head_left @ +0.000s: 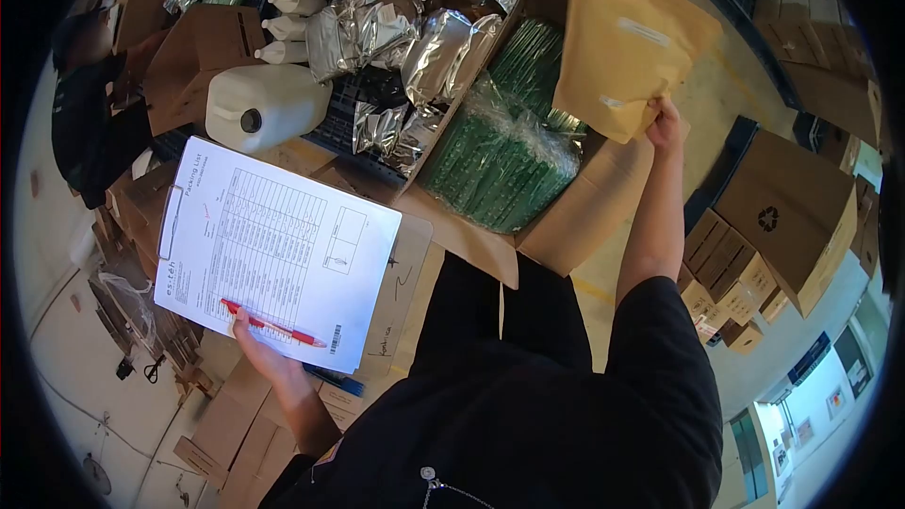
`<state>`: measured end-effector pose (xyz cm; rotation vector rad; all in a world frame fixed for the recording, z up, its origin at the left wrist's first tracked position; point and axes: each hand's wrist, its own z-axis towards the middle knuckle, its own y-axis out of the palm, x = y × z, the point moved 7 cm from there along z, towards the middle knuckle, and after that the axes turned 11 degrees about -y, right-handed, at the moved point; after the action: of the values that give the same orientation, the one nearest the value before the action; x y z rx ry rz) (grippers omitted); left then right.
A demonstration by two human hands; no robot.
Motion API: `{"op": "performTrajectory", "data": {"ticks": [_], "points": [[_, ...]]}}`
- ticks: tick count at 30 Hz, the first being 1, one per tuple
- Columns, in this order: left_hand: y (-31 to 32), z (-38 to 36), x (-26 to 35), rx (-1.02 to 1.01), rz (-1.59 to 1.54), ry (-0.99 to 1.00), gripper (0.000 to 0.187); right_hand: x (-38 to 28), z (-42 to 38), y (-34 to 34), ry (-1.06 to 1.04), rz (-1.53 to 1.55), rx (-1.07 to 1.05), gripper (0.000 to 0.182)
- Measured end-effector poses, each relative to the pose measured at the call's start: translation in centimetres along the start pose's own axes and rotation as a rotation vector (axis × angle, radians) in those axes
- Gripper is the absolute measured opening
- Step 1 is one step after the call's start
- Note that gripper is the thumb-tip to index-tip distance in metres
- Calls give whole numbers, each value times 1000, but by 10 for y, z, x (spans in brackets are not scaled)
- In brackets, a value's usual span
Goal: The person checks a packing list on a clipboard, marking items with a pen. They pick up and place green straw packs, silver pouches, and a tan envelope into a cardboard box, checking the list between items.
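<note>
My left hand (pixel 264 349) is closed at the lower edge of a clipboard with a printed packing list (pixel 283 198), its thumb on a red pen (pixel 273 323) lying across the sheet. My right hand (pixel 666 123) pinches the bottom corner of a large yellow-brown padded envelope (pixel 632 47). That envelope hangs over the right side of an open cardboard box (pixel 485 250). Inside the box are green items in clear plastic wrap (pixel 504 155). The envelope hides part of the box's upper right side.
A white jerrycan (pixel 269 104), several white bottles (pixel 304 4) and silver foil bags (pixel 372 33) stand left of the box. Stacked cartons (pixel 735 264) are at the right. Another person (pixel 85 113) is at the far left.
</note>
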<state>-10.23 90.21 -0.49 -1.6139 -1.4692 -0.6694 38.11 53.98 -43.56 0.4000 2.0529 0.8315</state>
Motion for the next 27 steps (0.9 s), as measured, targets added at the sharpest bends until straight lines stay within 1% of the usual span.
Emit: {"op": "performTrajectory", "data": {"ticks": [1,2,3,4,5,7,8,9,14,16,17,19,20,21,22,23,24,25,26,27], "points": [[-1,1,1,13,17,3,53,4,5,-3,38,-6,-183,33],[-2,1,2,25,33,5,54,-1,3,15,38,-4,-177,33],[0,0,1,22,37,5,54,-10,2,57,91,-208,-187,28],[2,-2,1,21,34,10,54,-18,0,82,144,-412,-196,22],[4,-3,1,20,29,16,54,-21,9,87,143,-411,-192,22],[2,-2,2,25,42,26,54,-12,34,98,238,-767,-389,7],[1,-2,3,29,50,36,54,-11,40,100,238,-767,-389,7],[1,-3,3,29,48,36,54,-13,45,102,235,-758,-374,2],[-2,1,-2,-1,20,10,54,-18,50,107,249,-770,-390,7],[-5,4,-4,-9,14,2,53,-15,42,110,405,-808,-426,11],[-6,5,-5,-19,12,-4,53,-10,47,106,406,-811,-431,11],[-6,5,-6,9,19,-6,52,6,67,89,292,-898,-403,11],[-8,3,-6,34,33,-10,52,11,76,88,246,-1072,-351,9],[-8,1,-7,36,37,-17,52,13,80,85,120,-1395,-279,10],[-6,1,-8,10,27,-30,52,13,80,101,-27,-1712,-197,13],[-3,2,-10,-16,17,-41,51,26,73,114,6,-1819,-281,21],[-3,2,-10,-17,17,-42,51,47,75,107,27,-1804,-288,30],[-3,1,-10,-7,23,-32,52,57,61,121,5,-1785,-328,32],[-3,1,-10,1,26,-22,52,58,37,146,-64,-1794,-364,34],[-4,2,-10,0,23,-23,52,76,24,152,0,-1788,-504,39]]}}
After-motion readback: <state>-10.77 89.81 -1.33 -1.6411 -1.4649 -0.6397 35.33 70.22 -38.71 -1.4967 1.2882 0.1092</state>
